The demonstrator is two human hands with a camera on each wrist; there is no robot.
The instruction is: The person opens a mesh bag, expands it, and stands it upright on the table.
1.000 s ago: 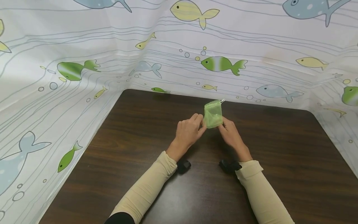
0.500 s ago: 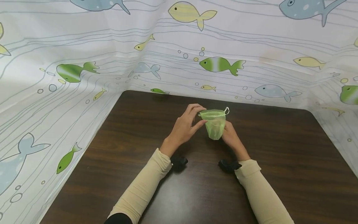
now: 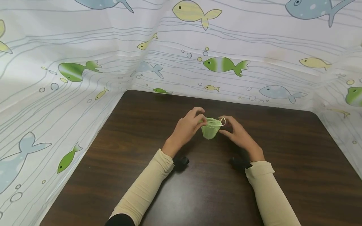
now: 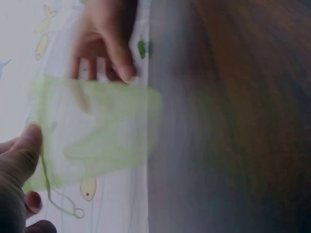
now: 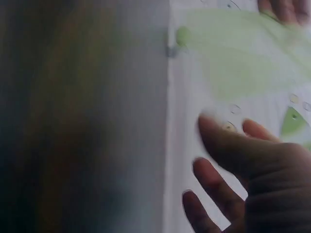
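Note:
A small sheer green drawstring pouch [image 3: 210,131] hangs between the two hands above the dark table, its mouth at the top. The left hand [image 3: 187,128] pinches the pouch's rim between thumb and fingers; in the left wrist view the thumb [image 4: 30,141] lies over the drawstring edge. The right hand [image 3: 240,133] is beside the pouch on the right, thumb and fingers spread apart. In the right wrist view a gap shows between the right hand [image 5: 243,165] and the blurred pouch [image 5: 238,53]. A pale cord loop [image 3: 223,121] sticks out near the right fingertips.
A dark wood table [image 3: 135,125] lies beneath the hands. White sheeting printed with fish [image 3: 240,37] rises along its back and both sides. Black wrist devices [image 3: 181,164] sit under both cuffs.
The pouch has gone from held up flat to hanging mouth upward, lower and slightly left. The left hand has taken its rim; the right hand has let go and moved off to the right.

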